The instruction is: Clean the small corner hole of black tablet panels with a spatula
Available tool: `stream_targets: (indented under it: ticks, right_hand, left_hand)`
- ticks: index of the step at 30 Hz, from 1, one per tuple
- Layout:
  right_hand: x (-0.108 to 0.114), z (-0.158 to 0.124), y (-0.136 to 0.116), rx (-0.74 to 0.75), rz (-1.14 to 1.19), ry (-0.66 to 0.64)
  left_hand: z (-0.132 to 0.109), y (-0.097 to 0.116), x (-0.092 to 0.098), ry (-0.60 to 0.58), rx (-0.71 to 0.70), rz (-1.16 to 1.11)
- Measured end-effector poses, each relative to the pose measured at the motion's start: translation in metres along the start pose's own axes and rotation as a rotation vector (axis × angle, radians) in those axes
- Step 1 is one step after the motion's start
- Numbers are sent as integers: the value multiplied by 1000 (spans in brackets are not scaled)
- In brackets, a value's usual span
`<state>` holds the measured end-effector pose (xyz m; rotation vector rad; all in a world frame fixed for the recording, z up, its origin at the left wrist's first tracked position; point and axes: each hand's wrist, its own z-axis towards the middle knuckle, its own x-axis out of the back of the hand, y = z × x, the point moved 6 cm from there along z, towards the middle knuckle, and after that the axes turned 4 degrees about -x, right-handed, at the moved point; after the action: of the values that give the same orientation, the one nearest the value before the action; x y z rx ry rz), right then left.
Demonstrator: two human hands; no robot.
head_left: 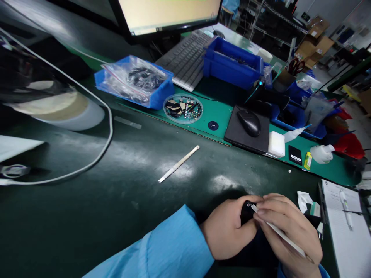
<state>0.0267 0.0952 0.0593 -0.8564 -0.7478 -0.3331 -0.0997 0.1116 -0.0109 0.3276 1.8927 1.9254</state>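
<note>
My left hand (228, 227), in a light blue sleeve, is closed around a small black part (247, 211) near the table's front edge. My right hand (290, 231) pinches a thin white stick (278, 231) and presses its tip against the top of the black part. Both hands touch each other over the dark green mat (130, 200). A second white stick (179, 163) lies loose on the mat, farther away and to the left.
A round dish of small parts (182, 108), two blue bins (232, 63), a keyboard (187, 58), a mouse on its pad (249, 122), a white foam block (276, 144) and a clipboard with pen (346, 224) surround the work spot. A white cable (107, 131) loops at the left.
</note>
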Motion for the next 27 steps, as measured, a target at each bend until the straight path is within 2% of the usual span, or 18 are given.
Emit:
stream_targets:
  ticks: [8, 27]
  right_hand:
    - [0, 8, -1, -20, 5, 43]
    - [-6, 19, 0, -53, -132, 40]
  left_hand:
    - [4, 1, -1, 0, 10, 0]
    - [6, -2, -2, 42, -44, 37]
